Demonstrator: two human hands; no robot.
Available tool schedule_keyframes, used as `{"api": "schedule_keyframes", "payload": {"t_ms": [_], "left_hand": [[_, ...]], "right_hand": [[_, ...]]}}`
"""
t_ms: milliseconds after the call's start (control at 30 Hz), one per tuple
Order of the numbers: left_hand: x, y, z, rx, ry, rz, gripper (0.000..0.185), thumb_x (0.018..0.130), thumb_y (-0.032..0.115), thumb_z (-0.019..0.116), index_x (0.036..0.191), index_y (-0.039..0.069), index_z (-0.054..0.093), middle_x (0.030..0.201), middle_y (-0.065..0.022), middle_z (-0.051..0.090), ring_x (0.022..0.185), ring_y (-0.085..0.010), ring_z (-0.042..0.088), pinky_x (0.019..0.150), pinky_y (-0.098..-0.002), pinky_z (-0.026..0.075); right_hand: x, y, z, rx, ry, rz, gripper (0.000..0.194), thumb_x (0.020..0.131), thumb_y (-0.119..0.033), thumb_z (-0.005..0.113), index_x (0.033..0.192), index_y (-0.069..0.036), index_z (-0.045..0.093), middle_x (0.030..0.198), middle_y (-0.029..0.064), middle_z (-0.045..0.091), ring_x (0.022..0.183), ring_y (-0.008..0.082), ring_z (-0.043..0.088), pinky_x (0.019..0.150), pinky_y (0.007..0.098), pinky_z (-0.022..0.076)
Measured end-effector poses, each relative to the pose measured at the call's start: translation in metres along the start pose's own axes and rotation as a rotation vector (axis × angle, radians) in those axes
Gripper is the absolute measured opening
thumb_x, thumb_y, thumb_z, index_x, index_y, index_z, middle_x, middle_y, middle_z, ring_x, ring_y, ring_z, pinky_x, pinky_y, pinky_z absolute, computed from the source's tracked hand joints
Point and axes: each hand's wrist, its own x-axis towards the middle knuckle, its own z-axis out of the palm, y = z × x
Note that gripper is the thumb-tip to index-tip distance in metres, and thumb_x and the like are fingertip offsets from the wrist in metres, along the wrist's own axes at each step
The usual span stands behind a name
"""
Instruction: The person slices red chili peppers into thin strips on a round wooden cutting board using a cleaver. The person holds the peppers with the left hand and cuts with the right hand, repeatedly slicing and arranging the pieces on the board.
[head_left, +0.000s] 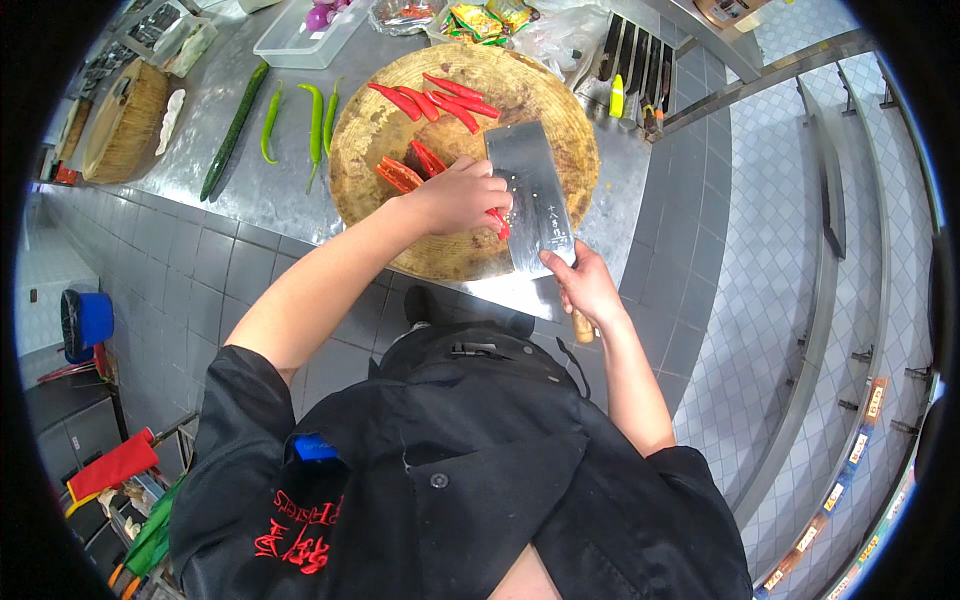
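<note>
My right hand (586, 283) grips the wooden handle (583, 327) of a broad Chinese cleaver (531, 196). The blade lies nearly flat over the right part of a round wooden chopping block (360, 225), with pale seeds on its face. My left hand (463, 196) is closed on a red chili piece (498, 223), right beside the blade's left edge. Past that hand lie split red chili halves (399, 174), their insides showing. Several whole red chilies (442, 103) rest farther back on the block.
On the steel table (296, 202), left of the block, are a cucumber (235, 129) and several long green peppers (315, 127). Behind stand a plastic tub (304, 37) with red onions and a bin of packets (480, 22). A knife rack (634, 56) holds several blades at back right.
</note>
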Motion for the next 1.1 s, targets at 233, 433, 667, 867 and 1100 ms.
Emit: {"api": "schedule_keyframes", "payload": {"t_ms": [233, 433, 667, 867, 1100], "left_hand": [[-0.032, 0.023, 0.022, -0.061, 0.462, 0.088, 0.011, 0.086, 0.013, 0.073, 0.095, 0.008, 0.071, 0.101, -0.0047, 0.066, 0.105, -0.0284, 0.062, 0.090, -0.0377, 0.054], [-0.038, 0.031, 0.035, -0.199, 0.533, -0.047, 0.010, 0.086, 0.009, 0.072, 0.094, 0.005, 0.066, 0.110, -0.0080, 0.066, 0.116, -0.0321, 0.062, 0.095, -0.0405, 0.055], [-0.026, 0.024, 0.039, -0.274, 0.484, -0.079, 0.016, 0.090, 0.009, 0.075, 0.103, 0.004, 0.066, 0.129, -0.0130, 0.063, 0.126, -0.0369, 0.058, 0.105, -0.0457, 0.050], [-0.022, 0.021, 0.042, -0.227, 0.450, -0.099, 0.016, 0.091, 0.011, 0.075, 0.103, 0.005, 0.065, 0.131, -0.0130, 0.063, 0.129, -0.0362, 0.057, 0.108, -0.0456, 0.048], [-0.019, 0.019, 0.045, -0.207, 0.426, -0.115, 0.022, 0.091, 0.014, 0.074, 0.109, 0.004, 0.066, 0.132, -0.0123, 0.063, 0.131, -0.0361, 0.056, 0.111, -0.0460, 0.046]], "right_hand": [[0.008, 0.005, -0.008, 0.128, -0.080, 0.079, 0.032, 0.099, -0.032, 0.076, 0.104, -0.007, 0.058, 0.066, -0.0043, 0.050, 0.042, 0.0062, 0.046, 0.038, 0.0256, 0.0381], [0.000, 0.014, -0.012, 0.144, -0.100, 0.068, 0.032, 0.100, -0.030, 0.076, 0.112, -0.005, 0.060, 0.063, -0.0043, 0.049, 0.042, 0.0062, 0.045, 0.039, 0.0256, 0.0383], [-0.030, 0.022, -0.023, 0.020, 0.008, -0.007, 0.034, 0.101, -0.028, 0.074, 0.120, -0.001, 0.064, 0.063, -0.0016, 0.057, 0.042, 0.0077, 0.049, 0.040, 0.0269, 0.0409], [-0.072, 0.026, -0.042, -0.097, 0.041, 0.024, 0.037, 0.101, -0.027, 0.074, 0.126, -0.001, 0.065, 0.066, -0.0010, 0.061, 0.043, 0.0069, 0.051, 0.041, 0.0256, 0.0410], [-0.085, 0.020, -0.049, -0.157, -0.007, 0.079, 0.039, 0.101, -0.026, 0.074, 0.129, -0.001, 0.064, 0.069, -0.0008, 0.063, 0.043, 0.0064, 0.049, 0.041, 0.0253, 0.0404]]}}
